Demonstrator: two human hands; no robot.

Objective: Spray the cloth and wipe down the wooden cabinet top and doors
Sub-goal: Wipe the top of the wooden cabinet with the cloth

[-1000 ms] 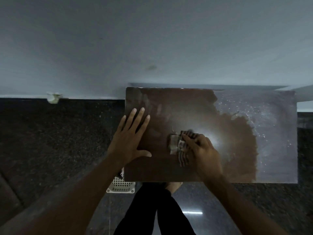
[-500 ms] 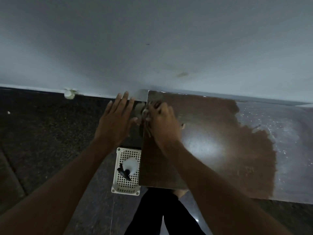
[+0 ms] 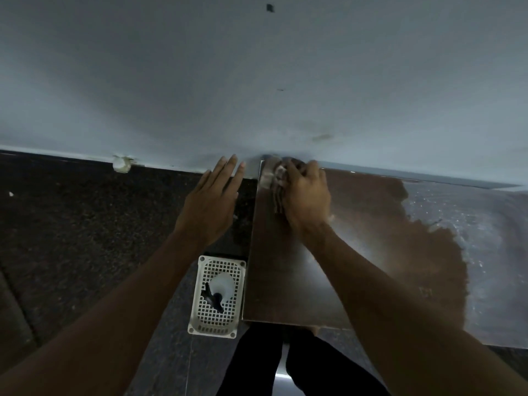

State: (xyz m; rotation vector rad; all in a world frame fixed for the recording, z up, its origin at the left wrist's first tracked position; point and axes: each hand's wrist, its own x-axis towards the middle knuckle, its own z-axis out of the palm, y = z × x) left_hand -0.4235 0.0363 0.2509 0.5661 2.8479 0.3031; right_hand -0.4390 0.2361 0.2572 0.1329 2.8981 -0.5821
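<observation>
I look down on the brown wooden cabinet top (image 3: pixel 371 252); its left part is dark and wiped, its right part is grey with dust. My right hand (image 3: pixel 305 195) grips a striped cloth (image 3: pixel 275 181) and presses it onto the far left corner of the top, by the wall. My left hand (image 3: pixel 213 201) hovers flat with straight fingers just left of the cabinet's edge, over the floor, holding nothing. A white spray bottle (image 3: pixel 220 287) with a black trigger stands in a white perforated basket (image 3: pixel 205 318) on the floor beside the cabinet.
A pale wall (image 3: pixel 257 81) runs behind the cabinet. Dark speckled stone floor (image 3: pixel 71 238) spreads to the left. A small white lump (image 3: pixel 121 164) sits at the wall's foot. My dark-trousered legs (image 3: pixel 257 367) stand at the cabinet's front edge.
My right hand has carried the cloth from the middle of the top to its far left corner. My left hand has left the top and moved off its left edge.
</observation>
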